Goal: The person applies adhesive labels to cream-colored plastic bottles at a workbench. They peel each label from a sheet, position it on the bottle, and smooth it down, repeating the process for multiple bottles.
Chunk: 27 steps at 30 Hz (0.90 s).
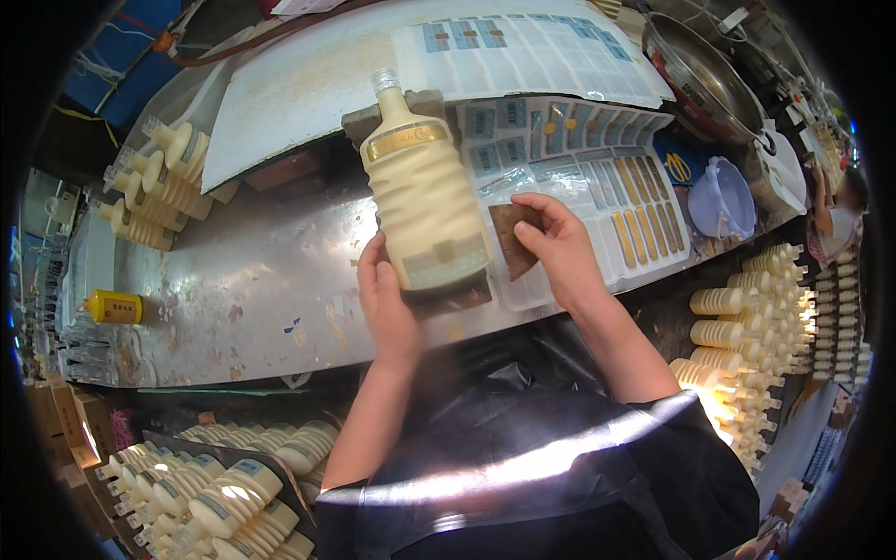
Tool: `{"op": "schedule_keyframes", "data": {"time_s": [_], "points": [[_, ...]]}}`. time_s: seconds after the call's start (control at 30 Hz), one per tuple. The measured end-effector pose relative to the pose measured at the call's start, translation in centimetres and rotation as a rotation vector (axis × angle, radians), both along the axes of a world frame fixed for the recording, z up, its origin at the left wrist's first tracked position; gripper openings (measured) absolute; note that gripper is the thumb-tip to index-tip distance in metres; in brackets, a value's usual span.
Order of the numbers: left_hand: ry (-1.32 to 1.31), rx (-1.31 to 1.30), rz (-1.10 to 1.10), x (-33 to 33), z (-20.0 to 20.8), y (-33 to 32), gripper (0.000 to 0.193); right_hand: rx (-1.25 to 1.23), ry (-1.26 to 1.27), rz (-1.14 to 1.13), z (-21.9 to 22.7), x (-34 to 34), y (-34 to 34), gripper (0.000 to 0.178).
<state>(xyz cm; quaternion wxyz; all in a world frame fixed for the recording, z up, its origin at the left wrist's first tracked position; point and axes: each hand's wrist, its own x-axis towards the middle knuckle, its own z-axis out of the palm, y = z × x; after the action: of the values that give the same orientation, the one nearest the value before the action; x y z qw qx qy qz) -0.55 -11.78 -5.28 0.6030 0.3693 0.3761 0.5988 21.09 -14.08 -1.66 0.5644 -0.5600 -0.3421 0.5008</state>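
Note:
A cream bottle point(422, 191) with a wavy ribbed body, a clear neck and a gold band at the shoulder lies on the metal bench, its neck pointing away from me. A pale label with a small emblem covers its lower front. My left hand point(387, 303) is closed around the bottle's lower left side, some fingers hidden behind it. Just right of the bottle, my right hand point(560, 250) pinches a flat dark brown square piece point(514, 241) between thumb and fingers, apart from the bottle. Beside that hand lie label sheets point(611, 191) with blue-grey and gold strips.
A white board point(308, 93) with more label sheets spans the back. Cream bottles point(154, 191) lie stacked at left; more point(224, 495) fill a crate lower left and stand point(737, 327) at right. There are a yellow container point(115, 307), a lavender bucket point(721, 201) and a distant person point(837, 219).

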Motion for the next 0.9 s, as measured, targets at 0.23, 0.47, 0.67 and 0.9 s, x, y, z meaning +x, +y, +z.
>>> {"op": "schedule_keyframes", "data": {"time_s": [0.23, 0.47, 0.67, 0.9], "points": [[0.897, 0.264, 0.134, 0.4, -0.7, 0.2, 0.059, -0.105, 0.114, 0.185, 0.6, -1.9, 0.2, 0.036], [0.637, 0.240, 0.137, 0.6, -1.9, 0.1, 0.056, -0.105, 0.093, 0.239, 0.0, -2.5, 0.0, 0.043], [0.373, 0.154, 0.004, -0.6, -2.2, 0.1, 0.066, -0.150, 0.047, 0.194, 0.3, -0.5, 0.3, 0.033], [0.923, 0.516, 0.187, -1.5, -1.0, 0.0, 0.068, 0.292, -0.378, -0.089, 4.3, -1.8, -0.5, 0.015]]}}
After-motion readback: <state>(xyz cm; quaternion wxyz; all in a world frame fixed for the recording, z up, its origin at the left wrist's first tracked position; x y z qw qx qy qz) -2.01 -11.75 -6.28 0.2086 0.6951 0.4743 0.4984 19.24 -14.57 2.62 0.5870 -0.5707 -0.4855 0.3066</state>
